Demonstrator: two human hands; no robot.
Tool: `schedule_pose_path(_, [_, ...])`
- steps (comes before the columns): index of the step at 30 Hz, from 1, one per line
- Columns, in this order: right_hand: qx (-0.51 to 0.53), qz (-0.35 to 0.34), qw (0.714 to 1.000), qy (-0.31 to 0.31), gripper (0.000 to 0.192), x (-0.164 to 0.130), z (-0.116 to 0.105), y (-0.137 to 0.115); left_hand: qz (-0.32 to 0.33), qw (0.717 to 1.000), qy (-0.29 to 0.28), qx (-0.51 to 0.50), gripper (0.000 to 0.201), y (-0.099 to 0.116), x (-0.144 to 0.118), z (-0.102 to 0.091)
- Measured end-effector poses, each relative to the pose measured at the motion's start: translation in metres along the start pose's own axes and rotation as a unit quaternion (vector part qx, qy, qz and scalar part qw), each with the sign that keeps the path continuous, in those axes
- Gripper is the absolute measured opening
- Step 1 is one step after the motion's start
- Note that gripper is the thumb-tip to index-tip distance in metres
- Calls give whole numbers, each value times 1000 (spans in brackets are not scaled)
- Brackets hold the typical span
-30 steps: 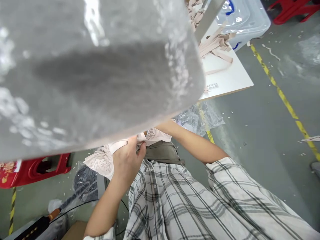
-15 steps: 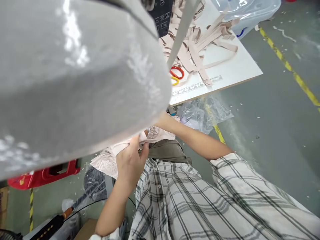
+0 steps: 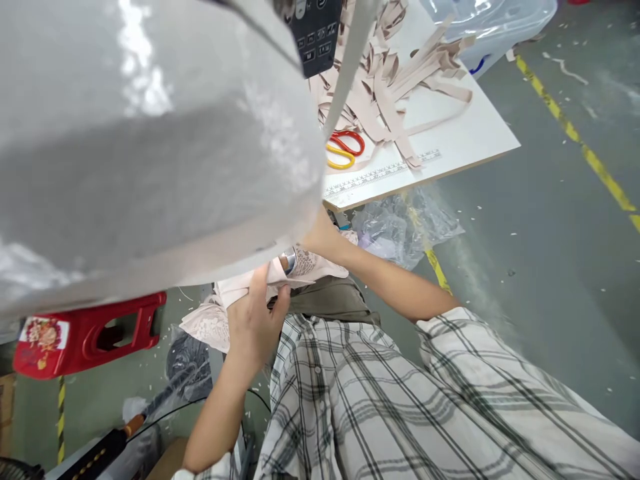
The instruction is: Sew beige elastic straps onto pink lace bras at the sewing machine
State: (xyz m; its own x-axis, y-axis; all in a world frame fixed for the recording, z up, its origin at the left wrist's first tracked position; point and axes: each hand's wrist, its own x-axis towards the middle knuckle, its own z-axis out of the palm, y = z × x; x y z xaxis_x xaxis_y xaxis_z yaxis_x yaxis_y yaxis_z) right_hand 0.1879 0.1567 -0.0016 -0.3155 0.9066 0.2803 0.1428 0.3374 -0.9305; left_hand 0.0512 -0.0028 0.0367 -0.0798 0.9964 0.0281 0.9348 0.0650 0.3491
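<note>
Pale pink lace fabric [image 3: 207,325] hangs in folds around my left hand [image 3: 255,313]. The fingers of that hand curl over a smooth band of the fabric, with the thumb close to it. Just past the fingertips, a small shiny metal part [image 3: 289,259] shows against the lace. My right hand [image 3: 320,235] reaches in beside the far end of the fabric. Its fingers are hidden behind the big pale sewing machine head [image 3: 165,167], which fills the upper left.
Beige strips [image 3: 385,100], red-and-yellow-handled scissors [image 3: 345,148] and a printed ruler scale [image 3: 385,175] are on the white tabletop [image 3: 470,133]. Behind stands a clear plastic bin [image 3: 490,30]. A red plastic stool [image 3: 95,337] and plastic bags [image 3: 410,223] are lower down.
The view has shifted a little, uncovering more of the scissors and red stool. My left hand sits slightly further left, still on the fabric, and more of the metal part shows.
</note>
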Motion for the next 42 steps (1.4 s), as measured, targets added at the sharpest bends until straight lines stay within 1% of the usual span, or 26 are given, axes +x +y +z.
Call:
schedule_pose_path(4, [101, 53, 993, 17, 42, -20, -8, 3, 29, 993, 107, -26, 87, -6, -3, 13])
schedule_pose_path(9, [150, 115, 981, -49, 43, -59, -23, -6, 72, 990, 123, -16, 96, 4, -17, 35])
schedule_pose_path(13, [142, 140, 973, -114, 39, -90, -37, -21, 192, 974, 122, 3, 101, 22, -45, 49])
schedule_pose_path(14, [147, 157, 971, -103, 37, -96, -41, -23, 221, 970, 101, -24, 99, 26, -50, 48])
schedule_pose_path(16, [146, 187, 971, -4, 31, -105, -49, -25, 263, 955, 67, -120, 85, 31, -55, 39])
schedule_pose_path(17, [131, 192, 972, 41, 28, -108, -51, -25, 282, 943, 67, -165, 75, 32, -55, 32])
schedule_pose_path(18, [115, 184, 975, 42, 25, -111, -53, -26, 294, 934, 77, -186, 65, 33, -54, 25])
schedule_pose_path(19, [103, 165, 981, -16, 20, -112, -53, -28, 299, 933, 88, -180, 57, 33, -51, 19])
schedule_pose_path(20, [93, 137, 978, -126, 17, -113, -52, -30, 298, 938, 87, -154, 47, 33, -48, 14])
schedule_pose_path(21, [82, 104, 957, -258, 14, -113, -50, -32, 287, 949, 63, -118, 37, 31, -44, 10])
schedule_pose_path(22, [65, 73, 924, -369, 15, -113, -47, -34, 252, 964, 23, -85, 27, 29, -40, 9])
schedule_pose_path(23, [33, 45, 901, -430, 17, -113, -43, -34, 198, 978, -24, -64, 25, 26, -35, 9])
schedule_pose_path(24, [-19, 21, 898, -440, 20, -114, -39, -33, 132, 987, -69, -66, 32, 22, -31, 12])
schedule_pose_path(25, [-85, 1, 908, -410, 21, -114, -34, -30, 64, 987, -112, -95, 41, 17, -26, 15])
schedule_pose_path(26, [-153, -24, 920, -360, 22, -115, -29, -25, -3, 976, -153, -154, 46, 11, -20, 20])
schedule_pose_path(27, [-210, -53, 927, -305, 22, -116, -25, -19, -65, 947, -193, -247, 47, 6, -15, 25])
schedule_pose_path(28, [-249, -81, 929, -261, 23, -117, -21, -13, -111, 898, -230, -359, 45, 0, -10, 31])
schedule_pose_path(29, [-265, -105, 931, -230, 25, -119, -17, -7, -145, 832, -259, -468, 43, -5, -6, 35])
schedule_pose_path(30, [-263, -123, 933, -212, 27, -120, -15, -2, -167, 770, -276, -550, 42, -10, -3, 40])
schedule_pose_path(31, [-252, -134, 938, -198, 29, -121, -14, 1, -183, 722, -284, -604, 41, -14, -1, 43])
schedule_pose_path(32, [-239, -136, 945, -178, 29, -123, -14, 3, -193, 696, -280, -633, 41, -16, 0, 44])
schedule_pose_path(33, [-229, -131, 953, -147, 28, -123, -15, 3, -194, 691, -271, -642, 40, -17, -1, 45])
schedule_pose_path(35, [-216, -112, 967, -77, 22, -125, -17, -1, -180, 713, -244, -632, 37, -17, -5, 42])
schedule_pose_path(37, [-211, -98, 971, -48, 22, -126, -17, -6, -160, 758, -209, -596, 36, -13, -9, 37])
schedule_pose_path(39, [-204, -86, 972, -77, 25, -127, -14, -9, -145, 807, -181, -544, 35, -9, -12, 31])
schedule_pose_path(42, [-202, -35, 973, -107, 27, -128, -8, -10, -131, 854, -146, -482, 33, -6, -13, 28])
